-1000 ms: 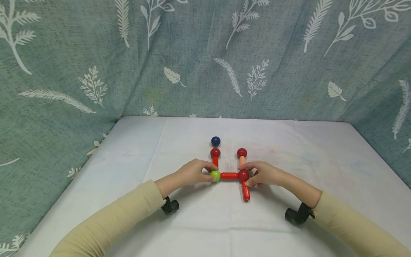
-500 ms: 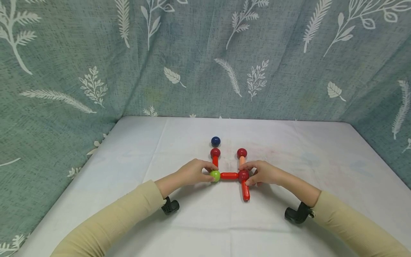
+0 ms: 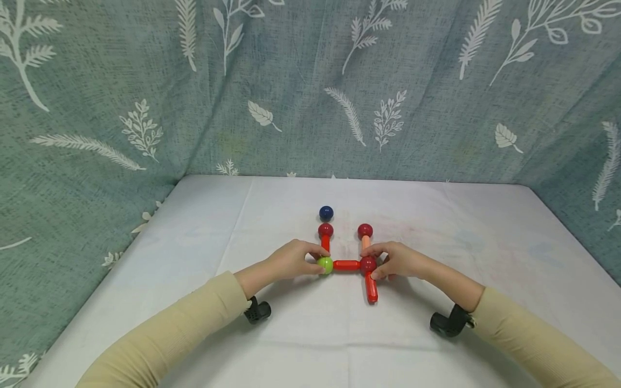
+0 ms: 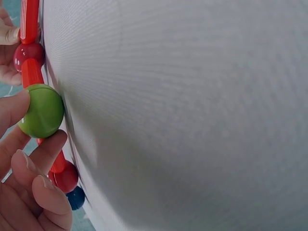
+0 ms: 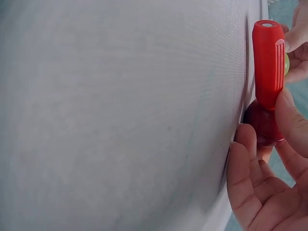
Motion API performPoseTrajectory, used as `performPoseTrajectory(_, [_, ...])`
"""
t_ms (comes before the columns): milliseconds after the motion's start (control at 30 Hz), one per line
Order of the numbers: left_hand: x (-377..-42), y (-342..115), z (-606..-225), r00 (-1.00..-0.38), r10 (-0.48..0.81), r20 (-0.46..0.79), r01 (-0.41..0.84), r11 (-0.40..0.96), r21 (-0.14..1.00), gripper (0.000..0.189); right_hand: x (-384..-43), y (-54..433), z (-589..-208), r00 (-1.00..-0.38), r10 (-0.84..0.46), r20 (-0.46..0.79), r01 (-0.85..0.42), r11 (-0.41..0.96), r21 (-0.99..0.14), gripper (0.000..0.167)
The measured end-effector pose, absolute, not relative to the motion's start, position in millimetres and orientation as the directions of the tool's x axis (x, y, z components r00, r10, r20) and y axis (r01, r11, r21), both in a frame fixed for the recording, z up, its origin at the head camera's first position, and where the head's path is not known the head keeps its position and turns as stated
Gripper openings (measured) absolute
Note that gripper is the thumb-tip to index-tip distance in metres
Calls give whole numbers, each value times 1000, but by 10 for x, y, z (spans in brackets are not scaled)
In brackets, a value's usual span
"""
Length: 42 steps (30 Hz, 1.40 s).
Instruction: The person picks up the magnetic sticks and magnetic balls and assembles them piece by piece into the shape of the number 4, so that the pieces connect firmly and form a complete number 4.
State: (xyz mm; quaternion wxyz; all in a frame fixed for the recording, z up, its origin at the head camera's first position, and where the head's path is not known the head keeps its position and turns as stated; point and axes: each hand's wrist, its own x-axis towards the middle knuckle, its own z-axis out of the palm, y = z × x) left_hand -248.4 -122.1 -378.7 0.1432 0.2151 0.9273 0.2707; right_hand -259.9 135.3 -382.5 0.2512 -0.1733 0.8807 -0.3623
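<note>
My left hand (image 3: 294,260) pinches a green ball (image 4: 44,111) between thumb and fingers. A red rod (image 3: 346,265) joins that ball to a dark red ball (image 3: 368,264), which my right hand (image 3: 400,261) grips with thumb and fingers. From this red ball another red rod (image 5: 268,65) points toward me, its free end showing a small metal disc. An orange rod (image 3: 366,243) runs away from it to a second red ball (image 3: 365,230). Beyond the green ball, a red rod (image 3: 325,246) leads to a third red ball (image 3: 325,230).
A dark blue ball (image 3: 326,213) sits just behind the left far red ball. Everything lies on a white cloth-covered table (image 3: 301,345). A green leaf-patterned curtain (image 3: 301,86) hangs along the back and sides.
</note>
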Motion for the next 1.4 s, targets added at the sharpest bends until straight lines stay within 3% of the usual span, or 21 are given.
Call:
performPoseTrajectory(500, [-2509, -1254, -3803, -870, 465, -160, 308, 769, 559, 31, -2700, 1376, -3757, -794, -512, -328, -159, 695, -701, 50])
performPoseTrajectory(833, [-2505, -1257, -3799, -868, 466, -170, 304, 771, 559, 31, -3151, 1363, -3460, -850, -500, -165, -300, 717, -630, 43])
performPoseTrajectory(1167, [-2518, -1267, -3814, -859, 488, -156, 323, 752, 574, 30, -3518, 960, -3424, -818, -566, -103, -438, 729, -526, 43])
performPoseTrajectory(1400, [-2518, -1274, -3827, -851, 508, -136, 347, 737, 581, 29, -3688, 698, -3428, -793, -593, -143, -456, 732, -505, 43])
